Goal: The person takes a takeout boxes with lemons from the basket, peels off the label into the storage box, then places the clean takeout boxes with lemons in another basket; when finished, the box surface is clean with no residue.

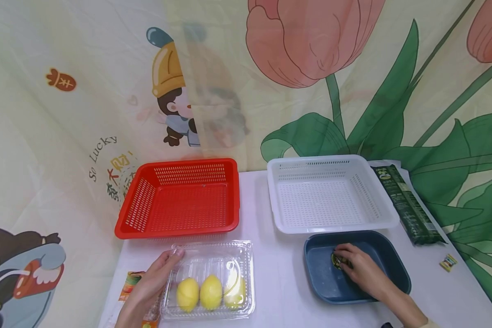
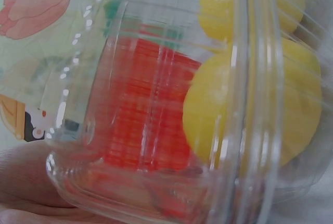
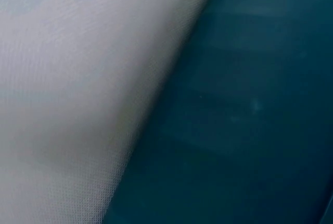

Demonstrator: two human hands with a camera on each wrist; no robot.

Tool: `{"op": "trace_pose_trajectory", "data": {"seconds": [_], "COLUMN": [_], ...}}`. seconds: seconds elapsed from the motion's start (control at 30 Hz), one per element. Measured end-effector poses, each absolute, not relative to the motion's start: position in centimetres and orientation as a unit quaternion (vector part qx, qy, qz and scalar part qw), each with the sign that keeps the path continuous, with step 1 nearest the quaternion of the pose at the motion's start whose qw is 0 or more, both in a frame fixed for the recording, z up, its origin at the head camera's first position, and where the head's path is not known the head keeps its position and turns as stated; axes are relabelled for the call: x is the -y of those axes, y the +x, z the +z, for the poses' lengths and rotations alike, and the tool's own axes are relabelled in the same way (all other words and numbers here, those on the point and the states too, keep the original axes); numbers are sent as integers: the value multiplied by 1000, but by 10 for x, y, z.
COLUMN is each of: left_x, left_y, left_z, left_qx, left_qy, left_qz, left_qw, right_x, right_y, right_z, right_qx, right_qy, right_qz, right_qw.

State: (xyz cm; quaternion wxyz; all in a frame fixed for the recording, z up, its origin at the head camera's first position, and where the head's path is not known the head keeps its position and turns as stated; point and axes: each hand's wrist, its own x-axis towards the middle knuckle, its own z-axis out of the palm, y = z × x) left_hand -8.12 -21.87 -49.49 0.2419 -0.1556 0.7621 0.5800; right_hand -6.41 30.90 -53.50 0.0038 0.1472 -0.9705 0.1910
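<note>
A clear plastic clamshell box (image 1: 207,255) with yellow lemons (image 1: 211,292) inside stands at the front left of the table. My left hand (image 1: 157,273) holds the box by its left edge, thumb at the upper left corner. In the left wrist view the lemons (image 2: 250,104) show through the clear wall, close to the camera. My right hand (image 1: 358,266) reaches into a dark blue basin (image 1: 317,289) and pinches a small dark wrapped item (image 1: 337,261) with yellow marks, partly covered by the fingers. Only the blue basin wall and a pale surface fill the right wrist view.
Behind the box is a red basket (image 1: 188,207); a white basket (image 1: 320,200) stands behind the basin. A long dark green packet (image 1: 410,205) lies at the right, with a small wrapped candy (image 1: 448,263) nearer. An orange packet (image 1: 130,284) lies partly behind my left arm.
</note>
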Motion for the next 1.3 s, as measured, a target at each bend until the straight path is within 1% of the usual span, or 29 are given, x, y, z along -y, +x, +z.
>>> {"op": "trace_pose_trajectory", "data": {"seconds": [0.2, 0.53, 0.83, 0.93, 1.0, 1.07, 1.17, 1.23, 1.3], "left_x": [219, 219, 218, 218, 218, 217, 217, 217, 217], "left_y": [-80, -81, -81, -81, -81, -81, -81, -81, -82], "left_z": [-494, -493, -492, -492, -492, -493, -492, -492, -492], "left_qx": [-760, -763, -766, -766, -766, -768, -768, -769, -769], "left_qy": [-152, -150, -151, -153, -156, -157, -158, -158, -158], "left_qz": [584, 579, 576, 574, 574, 572, 572, 571, 571], "left_qw": [240, 243, 245, 245, 244, 242, 241, 241, 242], "right_x": [-308, -309, -306, -303, -299, -294, -288, -286, -286], "right_y": [-63, -61, -60, -59, -59, -58, -60, -63, -68], "right_z": [-534, -536, -525, -518, -510, -499, -482, -471, -462], "right_qx": [973, 974, 961, 950, 942, 936, 927, 920, 914], "right_qy": [142, 138, 164, 176, 181, 179, 181, 189, 200], "right_qz": [180, 178, 221, 255, 281, 302, 329, 342, 348], "right_qw": [-3, 3, 35, 38, 30, 16, 12, 28, 55]}}
